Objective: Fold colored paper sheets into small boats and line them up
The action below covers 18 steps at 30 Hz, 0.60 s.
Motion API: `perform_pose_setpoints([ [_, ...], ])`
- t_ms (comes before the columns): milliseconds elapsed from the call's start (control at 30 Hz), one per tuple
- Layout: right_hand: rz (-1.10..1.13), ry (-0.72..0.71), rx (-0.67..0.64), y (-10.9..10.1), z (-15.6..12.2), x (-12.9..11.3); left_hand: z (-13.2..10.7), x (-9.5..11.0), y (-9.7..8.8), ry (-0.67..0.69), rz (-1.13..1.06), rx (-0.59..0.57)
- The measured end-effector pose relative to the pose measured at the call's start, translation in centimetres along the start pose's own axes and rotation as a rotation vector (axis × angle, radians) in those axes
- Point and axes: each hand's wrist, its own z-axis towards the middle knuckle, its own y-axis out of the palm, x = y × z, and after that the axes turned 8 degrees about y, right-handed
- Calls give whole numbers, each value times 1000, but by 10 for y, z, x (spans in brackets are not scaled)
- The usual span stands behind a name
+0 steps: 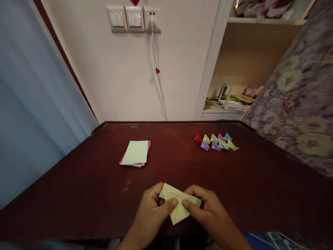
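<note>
I saw my left hand [151,211] and right hand [208,211] pinching a partly folded pale yellow sheet of paper [178,204] between thumbs and fingers, just above the near edge of the dark reddish-brown wooden table [78,180]. Further back lay a small stack of coloured paper squares with a light green sheet on top [135,152], and to the right, well apart, a cluster of small folded paper shapes in red, yellow, green, pink, blue and purple [215,142].

We record: dark wooden table [78,180], 6 o'clock. Cream wall [125,76], 12 o'clock, with two light switches [125,18], a socket [152,20] and a hanging white cable [159,83]. Pale blue curtain [28,104], 9 o'clock. Shelf niche [247,55] holding a white router [232,104], 2 o'clock. Floral fabric [299,100], 3 o'clock.
</note>
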Motion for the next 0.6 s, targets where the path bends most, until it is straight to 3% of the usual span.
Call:
perform_pose_setpoints([
  [233,373,70,-44,7,5,9,1,-10,1,22,-72,97],
  [433,381,-79,19,7,4,12,2,-9,-2,59,-103,158],
  [600,255,-172,23,-2,2,10,-1,-7,-10,45,-75,134],
])
